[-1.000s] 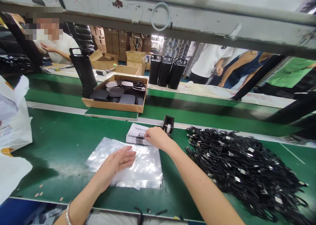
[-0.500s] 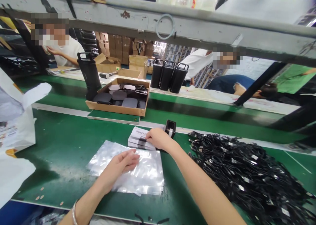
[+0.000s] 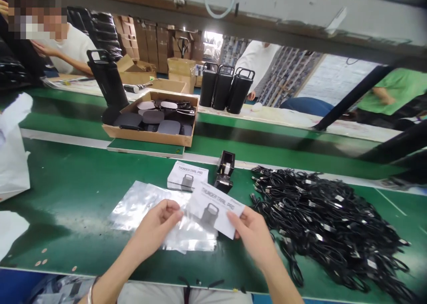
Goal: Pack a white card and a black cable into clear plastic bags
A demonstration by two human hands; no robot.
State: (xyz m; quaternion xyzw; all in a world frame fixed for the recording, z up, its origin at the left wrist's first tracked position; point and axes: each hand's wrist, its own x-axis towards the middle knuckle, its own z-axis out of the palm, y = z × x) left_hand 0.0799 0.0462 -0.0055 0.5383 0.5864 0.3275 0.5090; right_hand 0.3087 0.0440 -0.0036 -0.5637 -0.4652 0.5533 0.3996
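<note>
My right hand (image 3: pixel 252 230) pinches a white booklet (image 3: pixel 213 208) by its right end; the booklet is printed "THUNDER TRAIL PRO" and shows a picture of a dark speaker-like device. My left hand (image 3: pixel 162 224) is closed, thumb against fingers, at what looks like the edge of a clear plastic bag (image 3: pixel 200 239). Film appears to cover the booklet's left end, though how far is hard to see. Flat clear bags (image 3: pixel 133 206) lie beneath both hands. Behind them sits a stack of matching booklets (image 3: pixel 187 175).
A black tape dispenser (image 3: pixel 225 172) stands right of the stack. Black cables (image 3: pixel 327 228) are heaped at the right. A cardboard tray (image 3: pixel 147 135) holds dark flat parts. Black cylindrical devices (image 3: pixel 223 90) stand on the far ledge. White bags (image 3: pixel 13 152) lie at left. Co-workers are beyond.
My right hand has lifted a booklet off the stack and brought it toward me, beside my left hand. My left hand's fingers have curled closed. The view has tipped slightly downward.
</note>
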